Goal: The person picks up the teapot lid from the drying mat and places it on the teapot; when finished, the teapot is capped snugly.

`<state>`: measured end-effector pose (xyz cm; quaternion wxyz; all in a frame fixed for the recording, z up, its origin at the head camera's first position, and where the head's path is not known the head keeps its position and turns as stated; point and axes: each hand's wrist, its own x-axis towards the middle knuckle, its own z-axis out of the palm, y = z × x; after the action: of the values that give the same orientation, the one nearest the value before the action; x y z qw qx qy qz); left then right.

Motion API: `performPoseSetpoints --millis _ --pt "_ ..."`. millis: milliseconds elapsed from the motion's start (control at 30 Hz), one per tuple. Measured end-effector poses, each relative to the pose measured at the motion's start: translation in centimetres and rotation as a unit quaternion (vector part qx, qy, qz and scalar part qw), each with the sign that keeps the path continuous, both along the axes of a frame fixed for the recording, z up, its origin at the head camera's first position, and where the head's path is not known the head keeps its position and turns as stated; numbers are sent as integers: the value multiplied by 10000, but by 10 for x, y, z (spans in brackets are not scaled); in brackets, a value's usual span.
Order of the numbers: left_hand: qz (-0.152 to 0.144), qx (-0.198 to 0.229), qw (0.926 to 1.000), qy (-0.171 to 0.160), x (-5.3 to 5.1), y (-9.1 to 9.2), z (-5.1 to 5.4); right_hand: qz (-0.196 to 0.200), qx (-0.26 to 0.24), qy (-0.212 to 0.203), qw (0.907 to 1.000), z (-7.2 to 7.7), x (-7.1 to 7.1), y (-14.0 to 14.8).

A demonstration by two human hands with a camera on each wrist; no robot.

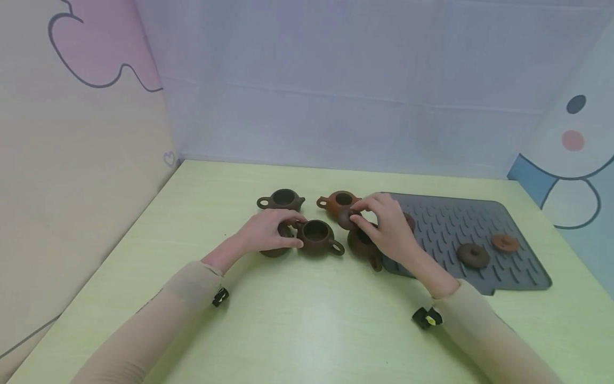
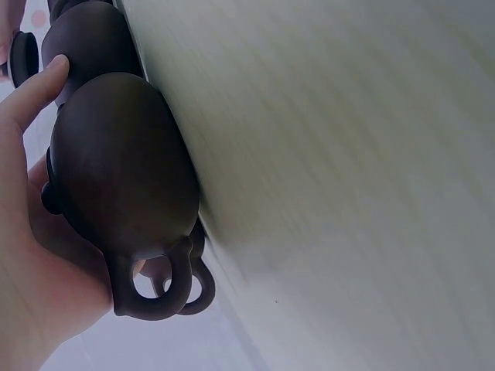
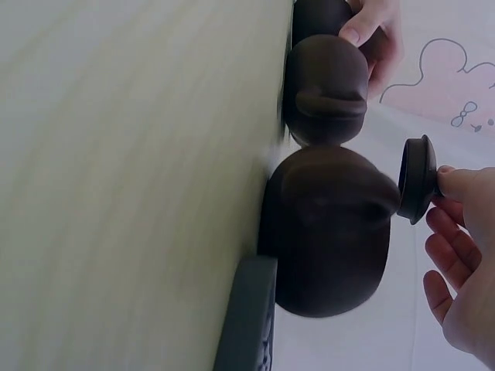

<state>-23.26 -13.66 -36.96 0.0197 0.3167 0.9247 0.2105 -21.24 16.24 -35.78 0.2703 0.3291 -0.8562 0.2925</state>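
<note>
My left hand point(image 1: 266, 230) reaches over a dark lidded teapot point(image 1: 274, 253), thumb and fingers holding the spout side of an uncovered dark teapot point(image 1: 314, 247). The left wrist view shows the lidded teapot point(image 2: 124, 162) in front of the left hand point(image 2: 31, 255), whose thumb tip touches the pot beyond. With thumb and fingertips, my right hand point(image 1: 390, 229) pinches a dark lid point(image 1: 347, 219) by its knob. In the right wrist view, that lid point(image 3: 416, 179) is held on edge by the right hand point(image 3: 472, 263), apart from the nearest dark teapot point(image 3: 332, 239).
Behind the hands stand an uncovered dark teapot point(image 1: 280, 206) and an uncovered reddish teapot point(image 1: 336, 208). On the right lies a grey ridged mat point(image 1: 446, 229) bearing a dark lid point(image 1: 473, 257), an orange-brown lid point(image 1: 506, 243) and another partly hidden lid point(image 1: 410, 221).
</note>
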Motion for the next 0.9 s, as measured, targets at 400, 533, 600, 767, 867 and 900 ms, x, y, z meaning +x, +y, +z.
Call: performPoseSetpoints --millis 400,533,600,767,867,900 --pt "-30 29 10000 -16 0 -1 1 366 60 7 9993 -2 -4 -28" --pt "-49 -22 10000 29 0 -1 2 411 143 -107 9990 -1 -3 -36" --pt "-52 -42 10000 24 0 -1 2 426 173 -211 9987 -1 -3 -39" --pt "-61 -58 10000 53 0 -1 1 443 267 -477 9975 -2 -3 -46" --pt "-48 -51 10000 62 0 -1 0 466 341 -513 9970 -3 -3 -50" --pt "-36 -51 10000 58 0 -1 0 469 365 -502 9970 -3 -3 -51"
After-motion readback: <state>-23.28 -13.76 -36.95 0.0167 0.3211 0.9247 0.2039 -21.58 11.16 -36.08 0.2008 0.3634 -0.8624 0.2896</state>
